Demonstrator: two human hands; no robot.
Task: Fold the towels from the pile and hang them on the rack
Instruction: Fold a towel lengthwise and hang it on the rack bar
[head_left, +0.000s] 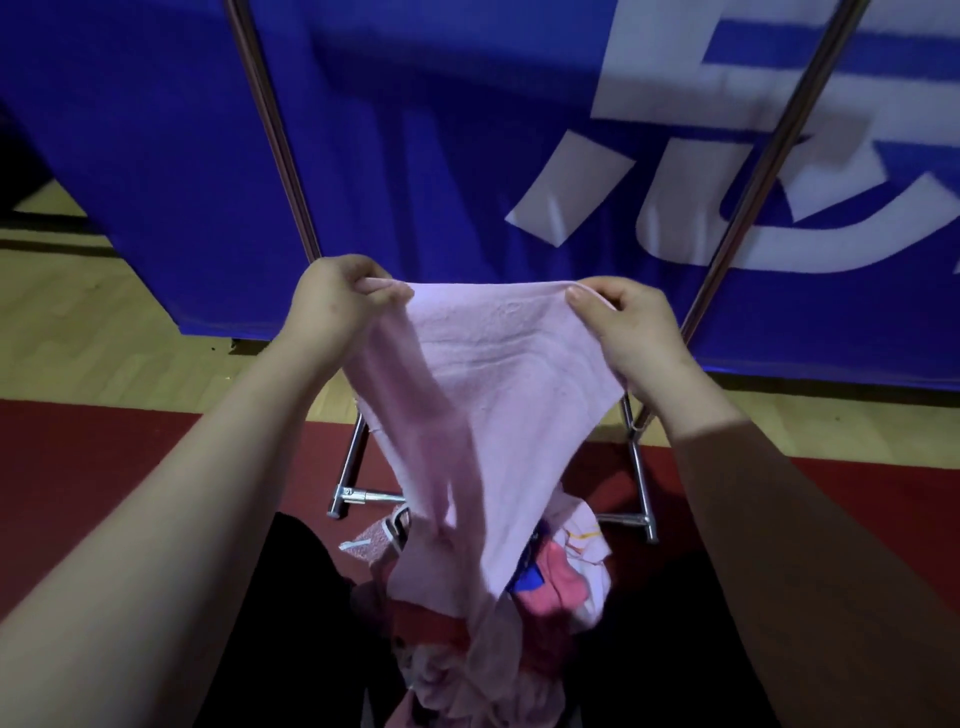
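Towel (498, 374) was pinched at its top corners by left hand (332, 306) and right hand (631, 325), hung lengthwise over the pile (550, 587), rack (763, 161) just behind.

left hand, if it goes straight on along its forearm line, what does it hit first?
Likely the rack's left pole, which runs down right behind the left hand pinching the pink towel; if it misses, the blue banner behind. Depth is unclear.
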